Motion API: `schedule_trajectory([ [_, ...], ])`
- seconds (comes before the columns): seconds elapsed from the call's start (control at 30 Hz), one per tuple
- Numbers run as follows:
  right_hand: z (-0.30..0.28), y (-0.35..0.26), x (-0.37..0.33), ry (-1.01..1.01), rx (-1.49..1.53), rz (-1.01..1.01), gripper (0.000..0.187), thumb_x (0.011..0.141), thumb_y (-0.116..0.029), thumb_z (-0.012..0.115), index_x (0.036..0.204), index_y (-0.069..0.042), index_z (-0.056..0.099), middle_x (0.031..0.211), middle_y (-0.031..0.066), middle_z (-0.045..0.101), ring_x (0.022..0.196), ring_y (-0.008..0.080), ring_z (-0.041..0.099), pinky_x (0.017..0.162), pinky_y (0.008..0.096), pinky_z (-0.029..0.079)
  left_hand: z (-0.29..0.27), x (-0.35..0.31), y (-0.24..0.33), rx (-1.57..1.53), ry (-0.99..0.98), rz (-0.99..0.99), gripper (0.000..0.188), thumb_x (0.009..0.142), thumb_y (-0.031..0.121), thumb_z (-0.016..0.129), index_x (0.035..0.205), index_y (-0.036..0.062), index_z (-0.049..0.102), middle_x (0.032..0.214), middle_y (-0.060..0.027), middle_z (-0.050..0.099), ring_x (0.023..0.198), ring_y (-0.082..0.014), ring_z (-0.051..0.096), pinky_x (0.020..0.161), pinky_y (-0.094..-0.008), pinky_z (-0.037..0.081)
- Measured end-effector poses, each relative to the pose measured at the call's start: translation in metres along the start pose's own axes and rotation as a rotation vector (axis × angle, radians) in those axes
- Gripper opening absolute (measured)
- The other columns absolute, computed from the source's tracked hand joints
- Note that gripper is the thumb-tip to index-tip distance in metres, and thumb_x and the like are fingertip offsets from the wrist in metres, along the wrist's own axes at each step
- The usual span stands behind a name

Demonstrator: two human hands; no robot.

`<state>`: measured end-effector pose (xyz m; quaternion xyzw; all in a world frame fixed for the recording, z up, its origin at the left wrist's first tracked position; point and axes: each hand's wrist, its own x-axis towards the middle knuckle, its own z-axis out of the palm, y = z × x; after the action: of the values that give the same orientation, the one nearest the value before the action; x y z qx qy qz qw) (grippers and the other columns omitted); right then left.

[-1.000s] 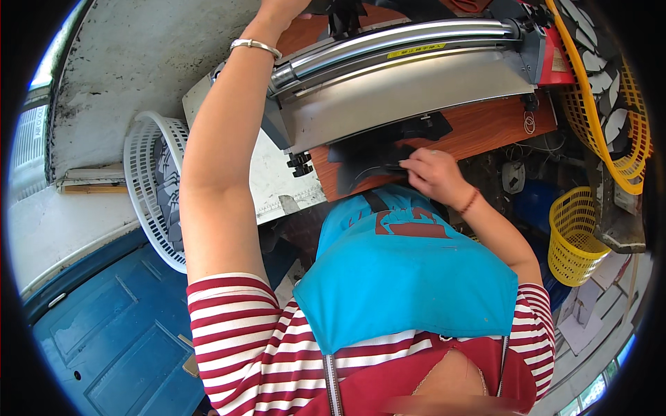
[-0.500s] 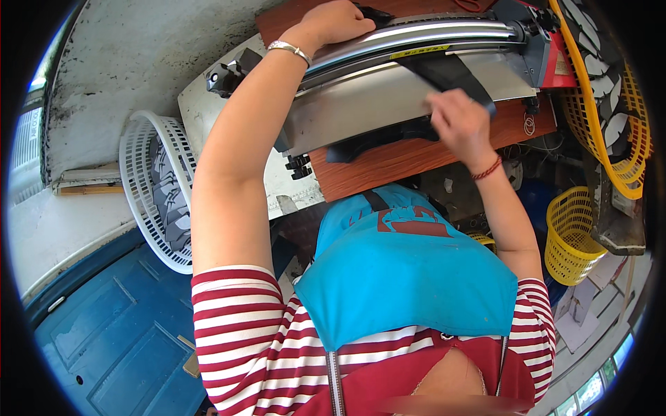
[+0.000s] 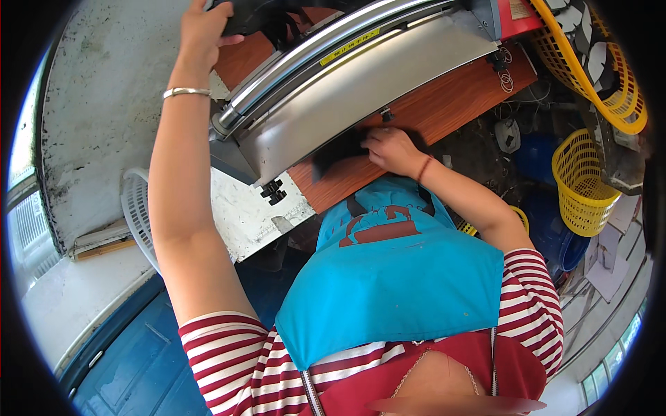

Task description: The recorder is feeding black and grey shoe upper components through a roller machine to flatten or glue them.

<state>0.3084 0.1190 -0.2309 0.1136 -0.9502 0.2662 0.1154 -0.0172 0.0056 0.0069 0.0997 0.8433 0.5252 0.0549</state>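
My left hand (image 3: 202, 35) reaches past the far left end of a roller machine (image 3: 316, 111). Its thumb and fingers close on the edge of some black flexible pieces (image 3: 260, 17), partly cut off by the picture's upper rim. Below the machine's metal plate, my right hand (image 3: 394, 150) is over the brown wooden board (image 3: 458, 104). Its bent fingers are pinched at a dark flat piece (image 3: 340, 156), which is smeared by motion. A silvery roller bar (image 3: 298, 59) runs slantwise between the two hands.
At the right, a yellow basket (image 3: 628, 111) holds cut dark and pale pieces. Another yellow basket (image 3: 583, 184) stands below it, beside a blue bin (image 3: 576, 246). A white basket (image 3: 139, 208) and a blue door (image 3: 139, 353) are at the left.
My left hand has moved left, onto black pieces behind the machine. The right hand has come down and left from the metal plate to the wooden board. The whole view has turned.
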Motion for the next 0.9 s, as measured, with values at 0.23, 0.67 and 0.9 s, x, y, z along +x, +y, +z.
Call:
schedule_trajectory([
  [0.23,-0.176,-0.061,-0.008,0.385,0.1,0.097,0.032,0.067,0.008,0.07,0.095,-0.007,0.072,0.085,0.0076,0.062,0.064,0.0238,0.063,0.056,0.0329,0.052,-0.025,-0.013,-0.008,0.304,-0.246,0.595,0.033,0.093,0.005,0.054,0.12,0.0095,0.073,0.119,-0.0168,0.069,0.097,-0.0306,0.067,0.08,-0.0357,0.055],
  [0.67,-0.128,-0.019,0.068,0.537,-0.156,0.025,0.023,0.078,-0.006,0.071,0.1,-0.01,0.072,0.094,0.0044,0.064,0.074,0.0234,0.064,0.061,0.0357,0.051,0.024,0.002,-0.046,0.599,-0.63,0.157,0.038,0.089,0.029,0.074,0.105,-0.0052,0.074,0.113,-0.0208,0.072,0.105,-0.0277,0.068,0.091,-0.0367,0.051],
  [0.9,-0.037,-0.033,-0.091,0.655,0.226,0.226,0.02,0.081,-0.005,0.069,0.1,-0.012,0.072,0.086,0.0016,0.064,0.068,0.0206,0.064,0.058,0.0356,0.052,0.012,0.009,-0.041,0.273,-0.34,-0.061,0.023,0.091,0.011,0.07,0.113,0.0045,0.066,0.101,-0.0038,0.069,0.086,-0.0139,0.064,0.058,-0.031,0.056],
])
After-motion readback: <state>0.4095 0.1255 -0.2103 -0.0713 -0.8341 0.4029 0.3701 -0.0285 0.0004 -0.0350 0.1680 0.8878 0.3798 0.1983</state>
